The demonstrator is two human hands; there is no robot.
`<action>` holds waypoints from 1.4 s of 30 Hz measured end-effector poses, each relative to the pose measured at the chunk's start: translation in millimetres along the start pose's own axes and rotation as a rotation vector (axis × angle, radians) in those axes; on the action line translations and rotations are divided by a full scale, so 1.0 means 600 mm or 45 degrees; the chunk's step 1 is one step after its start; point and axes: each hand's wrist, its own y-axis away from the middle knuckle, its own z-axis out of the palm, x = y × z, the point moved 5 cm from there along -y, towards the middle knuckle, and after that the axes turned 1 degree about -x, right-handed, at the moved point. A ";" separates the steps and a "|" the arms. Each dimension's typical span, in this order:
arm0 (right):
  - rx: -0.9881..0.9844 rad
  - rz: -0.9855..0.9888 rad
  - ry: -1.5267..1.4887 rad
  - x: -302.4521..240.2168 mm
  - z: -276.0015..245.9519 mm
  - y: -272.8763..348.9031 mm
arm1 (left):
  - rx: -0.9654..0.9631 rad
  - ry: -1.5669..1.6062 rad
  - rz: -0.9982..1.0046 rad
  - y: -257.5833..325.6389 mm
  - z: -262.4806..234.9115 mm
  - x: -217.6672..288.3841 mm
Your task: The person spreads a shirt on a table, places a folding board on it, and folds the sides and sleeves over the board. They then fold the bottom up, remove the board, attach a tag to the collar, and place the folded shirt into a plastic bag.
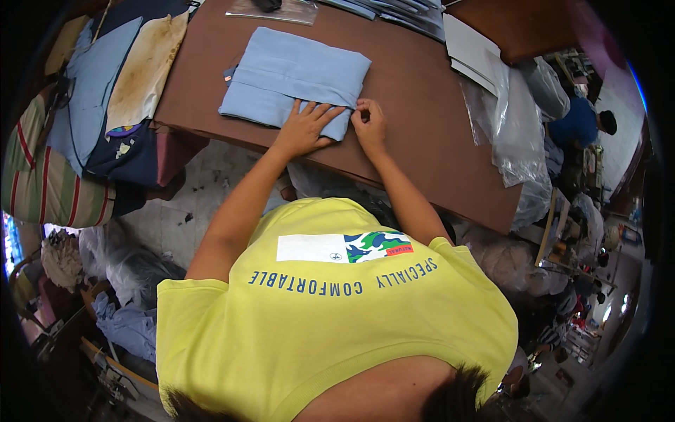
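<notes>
Yellow T-shirt [337, 323] nearest; left hand [307, 129] lies flat, fingers spread, on a folded light-blue garment [295, 67] near the front edge of the brown table [429, 148]; right hand [370, 125] curls at the garment's right edge, cannot tell if pinching. Clear plastic bags [518, 133] drape the table's right side; at the far edge, a dark object [267, 3] lies in or on a clear sleeve [299, 13].

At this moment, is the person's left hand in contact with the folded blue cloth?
Touching. The head view shows the left hand lying palm down on the folded blue cloth, its spread fingers covering part of the near side.
</notes>
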 end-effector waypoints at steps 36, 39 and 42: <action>-0.499 0.158 -0.090 0.051 0.012 -0.205 | 0.957 1.254 -1.367 0.148 -0.030 -0.041; -0.677 0.307 -0.056 0.101 0.039 -0.210 | 1.017 1.508 -1.380 0.113 -0.032 -0.075; -0.813 0.326 0.204 0.106 0.005 -0.170 | 1.046 1.050 -1.301 0.088 -0.017 -0.115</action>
